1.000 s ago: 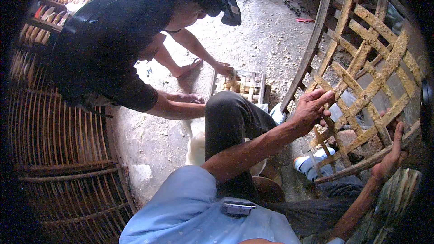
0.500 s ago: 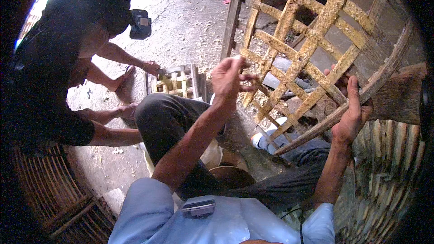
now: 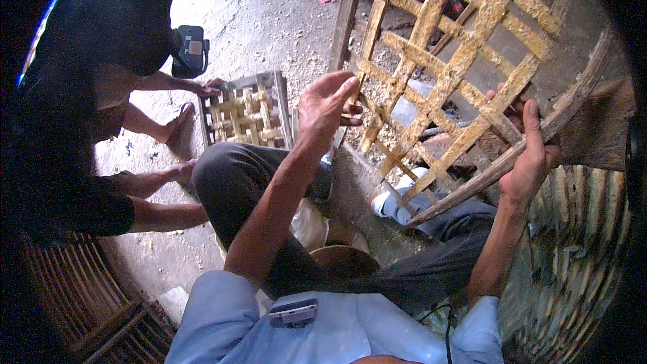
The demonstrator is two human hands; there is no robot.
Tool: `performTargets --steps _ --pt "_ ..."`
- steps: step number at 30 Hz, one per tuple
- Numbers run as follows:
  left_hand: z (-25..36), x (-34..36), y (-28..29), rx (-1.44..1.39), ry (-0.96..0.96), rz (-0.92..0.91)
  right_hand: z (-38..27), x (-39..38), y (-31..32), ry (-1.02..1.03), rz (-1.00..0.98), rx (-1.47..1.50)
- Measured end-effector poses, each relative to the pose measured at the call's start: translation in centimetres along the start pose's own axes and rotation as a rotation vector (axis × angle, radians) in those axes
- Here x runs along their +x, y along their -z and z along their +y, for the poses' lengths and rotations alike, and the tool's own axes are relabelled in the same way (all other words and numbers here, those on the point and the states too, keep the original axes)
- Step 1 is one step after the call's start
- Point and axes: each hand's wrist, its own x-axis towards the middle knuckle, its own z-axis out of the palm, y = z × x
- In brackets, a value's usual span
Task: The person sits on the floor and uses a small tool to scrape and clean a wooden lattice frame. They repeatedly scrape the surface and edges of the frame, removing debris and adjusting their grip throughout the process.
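Note:
A large woven bamboo lattice rack (image 3: 465, 61) with a wooden rim stands tilted before me. Yellowish crumbs coat its crossed strips. My right hand (image 3: 529, 172) grips the rack's lower right rim, thumb on the near side and other fingers behind. At the rack's left edge is my left hand (image 3: 320, 104), its thumb and forefinger pressed together beside the end strips. Whatever may lie between those fingertips is too small to make out.
At left a person in dark clothes (image 3: 54, 128) bends over a smaller woven rack (image 3: 251, 111), one hand on its edge. Crumbs litter the floor (image 3: 249, 34). A slatted rack (image 3: 67, 283) lies lower left, curved slats (image 3: 579, 229) at right, a brown round vessel (image 3: 345, 261) between my legs.
My left hand has moved left, from over the lattice to its left edge. The other person's small rack has been raised and shifted left. My right hand keeps its grip.

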Motion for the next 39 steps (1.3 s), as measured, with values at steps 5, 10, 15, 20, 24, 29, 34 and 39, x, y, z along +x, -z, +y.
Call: performTargets --steps 5,10,15,20,24,29,34,39 --pt "0.4 0.4 1.1 -0.047 0.035 0.000 0.5 0.1 -0.3 0.081 -0.033 -0.066" --pt "-0.2 0.9 1.6 0.085 -0.053 0.020 1.1 0.2 -0.1 0.120 -0.049 -0.070" --pt "0.5 0.5 1.3 0.181 -0.123 0.037 1.1 0.8 0.5 0.066 -0.027 -0.023" --pt "1.0 0.2 0.3 0.356 -0.163 0.107 0.4 1.0 0.7 0.009 -0.018 0.036" --pt "-0.1 -0.8 -0.9 0.550 -0.567 0.183 1.1 0.7 0.7 0.007 -0.041 0.073" --pt "0.8 -1.4 -1.8 0.720 -0.641 0.322 -0.1 -0.2 -0.4 0.102 -0.068 0.007" --pt "1.6 -1.9 -2.3 0.804 -0.636 0.328 -0.1 -0.3 0.0 0.122 -0.091 -0.064" --pt "3.7 -3.1 -4.2 0.313 -0.397 0.014 0.1 0.1 0.7 0.232 -0.052 -0.200"
